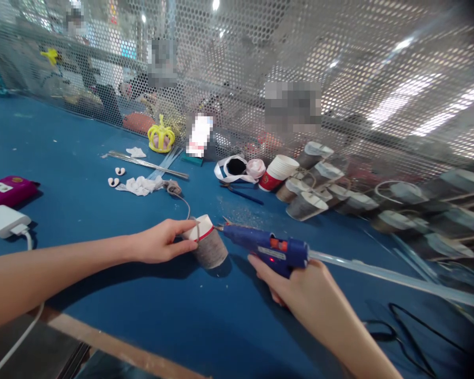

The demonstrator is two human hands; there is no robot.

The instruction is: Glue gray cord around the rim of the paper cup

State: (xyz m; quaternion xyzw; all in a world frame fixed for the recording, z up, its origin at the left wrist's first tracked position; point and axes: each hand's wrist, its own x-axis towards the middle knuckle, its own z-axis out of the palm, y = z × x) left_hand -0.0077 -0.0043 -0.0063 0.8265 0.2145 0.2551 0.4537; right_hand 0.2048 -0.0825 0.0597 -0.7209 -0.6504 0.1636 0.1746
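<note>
My left hand [166,241] pinches a tilted paper cup [210,247] between thumb and fingers. Grey material covers most of the cup, leaving a white band with a red line at one end. A thin grey cord [184,198] runs from beside my fingers to a small grey bundle [173,187]. In my right hand [296,284] is a blue glue gun [260,245], its red light lit. The gun's nozzle points at the cup's red line, very close to it; whether they touch I cannot tell. A long clear glue stick [379,273] extends from the gun's back.
Pliers [243,195] lie beyond the cup, near a white ribbon roll [221,171] and stacked cups [278,171]. Several grey-wrapped cups [308,205] fill the right side. A perforated screen [229,63] borders the table. A charger [6,221] sits left; a black cable [406,331] lies right.
</note>
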